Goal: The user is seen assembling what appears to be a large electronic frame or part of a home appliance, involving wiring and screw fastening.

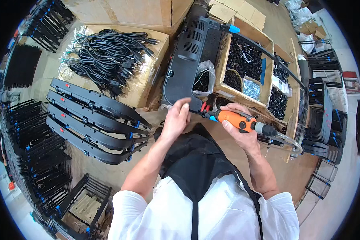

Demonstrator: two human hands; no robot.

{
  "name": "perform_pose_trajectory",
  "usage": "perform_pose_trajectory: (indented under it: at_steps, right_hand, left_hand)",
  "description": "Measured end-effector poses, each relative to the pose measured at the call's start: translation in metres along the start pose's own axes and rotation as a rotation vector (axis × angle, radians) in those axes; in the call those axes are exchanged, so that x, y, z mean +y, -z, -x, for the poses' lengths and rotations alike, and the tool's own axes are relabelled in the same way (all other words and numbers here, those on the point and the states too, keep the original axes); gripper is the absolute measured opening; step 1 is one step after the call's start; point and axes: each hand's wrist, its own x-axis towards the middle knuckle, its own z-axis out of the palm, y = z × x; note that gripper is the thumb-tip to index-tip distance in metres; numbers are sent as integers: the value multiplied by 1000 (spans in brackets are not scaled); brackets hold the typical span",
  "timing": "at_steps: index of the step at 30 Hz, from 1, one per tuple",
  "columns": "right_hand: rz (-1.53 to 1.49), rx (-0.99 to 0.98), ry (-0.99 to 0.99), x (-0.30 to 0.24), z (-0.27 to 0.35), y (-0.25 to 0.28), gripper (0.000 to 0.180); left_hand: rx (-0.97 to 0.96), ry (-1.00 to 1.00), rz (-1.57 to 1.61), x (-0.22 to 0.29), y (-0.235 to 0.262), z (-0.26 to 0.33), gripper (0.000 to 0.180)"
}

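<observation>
My right hand [240,124] is wrapped round an orange air screwdriver [237,121], held nearly level. Its blue-collared nose points left, toward the near end of a black plastic cover [181,80] with vent slots. From its back end a clear hose [289,141] runs off to the right. At that near end of the cover is my left hand [176,119], its fingers pinched together at the edge; whatever they grip is too small to see. Just beyond the screwdriver's nose, red-handled pliers [205,106] show in part.
Wooden bins [222,78] of black plastic parts and screws stand to the right. At left, bundled black power cords [112,58] lie on a cardboard box [156,60], with several curved black frames [88,120] stacked nearer. More black frames [36,160] line the far left.
</observation>
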Motion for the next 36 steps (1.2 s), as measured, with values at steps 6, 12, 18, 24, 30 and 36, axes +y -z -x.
perform_pose_trajectory:
  at_steps: [6,12,18,24,30,36]
  right_hand:
    - [-95,-32,-29,0,-8,-11,51]
    - [-74,-65,-19,6,-10,-16,51]
    - [35,-106,9,11,-16,-21,47]
    - [257,-206,-64,-16,-26,-32,41]
    - [312,-277,38,-2,-39,-32,37]
    - [335,-351,22,-4,-40,-28,39]
  left_hand:
    - [-38,-367,-1069,29,-5,-34,31]
    - [-101,-414,-1189,29,-1,-36,27]
    - [-129,-426,-1211,30,-1,-36,22]
    - [-107,-471,-1071,23,5,-36,29]
    - [-69,-95,-388,22,29,-17,32]
    - [-33,105,409,-1,28,24,26]
